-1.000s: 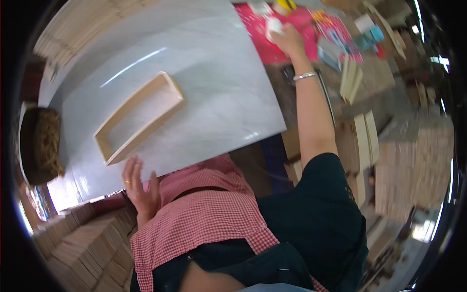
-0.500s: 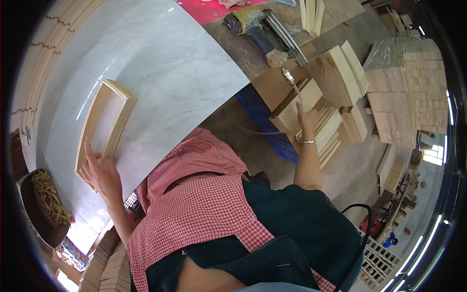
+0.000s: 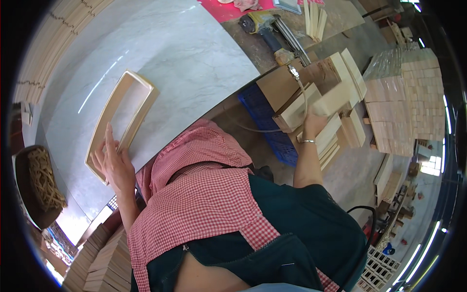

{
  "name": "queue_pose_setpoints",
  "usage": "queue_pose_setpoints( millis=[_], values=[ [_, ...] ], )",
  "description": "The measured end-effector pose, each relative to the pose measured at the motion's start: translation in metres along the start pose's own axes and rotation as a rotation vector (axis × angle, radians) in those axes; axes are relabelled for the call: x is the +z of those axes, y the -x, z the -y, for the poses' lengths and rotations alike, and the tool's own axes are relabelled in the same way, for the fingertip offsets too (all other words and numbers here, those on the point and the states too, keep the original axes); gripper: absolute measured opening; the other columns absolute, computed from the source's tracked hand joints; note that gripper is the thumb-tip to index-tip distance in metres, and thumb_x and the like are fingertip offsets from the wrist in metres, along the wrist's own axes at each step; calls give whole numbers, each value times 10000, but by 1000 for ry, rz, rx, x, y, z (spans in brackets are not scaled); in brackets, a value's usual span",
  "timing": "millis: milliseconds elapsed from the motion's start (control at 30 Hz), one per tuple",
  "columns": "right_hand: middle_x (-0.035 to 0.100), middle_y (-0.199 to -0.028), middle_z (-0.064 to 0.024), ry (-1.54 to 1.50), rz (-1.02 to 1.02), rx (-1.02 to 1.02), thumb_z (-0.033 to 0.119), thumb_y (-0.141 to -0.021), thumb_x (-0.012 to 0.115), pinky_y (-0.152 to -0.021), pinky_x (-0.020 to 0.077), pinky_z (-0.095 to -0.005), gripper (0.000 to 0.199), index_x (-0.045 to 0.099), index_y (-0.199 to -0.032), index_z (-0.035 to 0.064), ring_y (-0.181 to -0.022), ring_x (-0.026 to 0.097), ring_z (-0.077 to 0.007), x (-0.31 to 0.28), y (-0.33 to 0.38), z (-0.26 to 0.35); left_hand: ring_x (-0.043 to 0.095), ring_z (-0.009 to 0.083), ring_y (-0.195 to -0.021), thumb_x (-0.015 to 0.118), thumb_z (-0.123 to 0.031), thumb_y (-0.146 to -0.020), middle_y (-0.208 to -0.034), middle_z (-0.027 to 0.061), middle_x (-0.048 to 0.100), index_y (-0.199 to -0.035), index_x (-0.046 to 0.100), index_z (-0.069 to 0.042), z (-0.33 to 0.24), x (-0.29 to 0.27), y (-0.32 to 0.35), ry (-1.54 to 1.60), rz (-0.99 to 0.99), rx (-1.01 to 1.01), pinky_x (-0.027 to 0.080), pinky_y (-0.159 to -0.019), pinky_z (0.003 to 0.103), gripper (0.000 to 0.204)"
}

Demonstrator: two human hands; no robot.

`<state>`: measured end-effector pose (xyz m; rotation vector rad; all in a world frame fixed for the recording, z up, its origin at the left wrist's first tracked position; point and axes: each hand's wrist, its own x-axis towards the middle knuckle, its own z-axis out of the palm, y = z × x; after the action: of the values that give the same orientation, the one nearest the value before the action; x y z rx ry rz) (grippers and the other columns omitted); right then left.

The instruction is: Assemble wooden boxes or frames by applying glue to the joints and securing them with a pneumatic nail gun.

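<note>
On the marbled white tabletop [image 3: 194, 53] lies a narrow rectangular frame of thin pale wood [image 3: 141, 114], hollow in the middle. My left hand [image 3: 116, 163] rests at its near end, fingers stretched apart, some touching or inside the rim. Off to the right, my right hand [image 3: 315, 125], with a bracelet at the wrist, grips a flat wooden board [image 3: 333, 103] slightly blurred by motion. The fingers are partly hidden by this board. Beneath that hand are stacked wooden strips [image 3: 327, 136], with a wooden block [image 3: 299, 107] beside them.
A nail gun [image 3: 272, 39] with an air hose [image 3: 305, 97] lies beyond the table corner. Below is a blue plastic crate [image 3: 270, 131]. A bin of wood scraps [image 3: 44, 185] stands left. Wrapped wood stacks [image 3: 404, 92] rise at right; long slats [image 3: 58, 44] line the far left.
My right hand has taken hold of a board and raised it from the stack. The view has shifted a little. My left hand stays at the frame's near end.
</note>
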<state>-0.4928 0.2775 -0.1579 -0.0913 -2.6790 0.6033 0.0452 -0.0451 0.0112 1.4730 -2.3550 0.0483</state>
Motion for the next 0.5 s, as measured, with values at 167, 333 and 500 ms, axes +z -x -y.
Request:
queue_pose_setpoints(
  millis=[167, 333, 500],
  values=[
    [637, -909, -177, -474, -170, -382, 213, -800, 790, -733, 521, -379, 365, 527, -904, -18, -725, 581, -218, -110, -18, 129, 582, 281, -1181, 669, 6, -800, -932, 81, 701, -1490, 499, -159, 9, -4, 4, -17, -62, 56, 305, -1137, 549, 730],
    [577, -1307, -198, -1001, 364, -727, 105, -782, 784, -1005, 475, -368, 724, 468, -1425, -1, -1132, 576, -264, -163, 62, 282, 562, 297, -1170, 758, -153, -785, -1172, 86, 604, -1410, 551, -126, 5, -28, 18, 96, -137, -102, 316, -1126, 539, 659],
    [495, -1487, -153, -878, 987, -1623, 62, -654, 767, -1097, 417, -407, 876, 461, -1474, 45, -1308, 505, -314, -175, 166, 391, 587, 272, -1096, 807, -192, -771, -1159, 97, 609, -1295, 628, -66, 34, -57, 75, 245, -364, -518, 414, -1047, 441, 568]
  ],
)
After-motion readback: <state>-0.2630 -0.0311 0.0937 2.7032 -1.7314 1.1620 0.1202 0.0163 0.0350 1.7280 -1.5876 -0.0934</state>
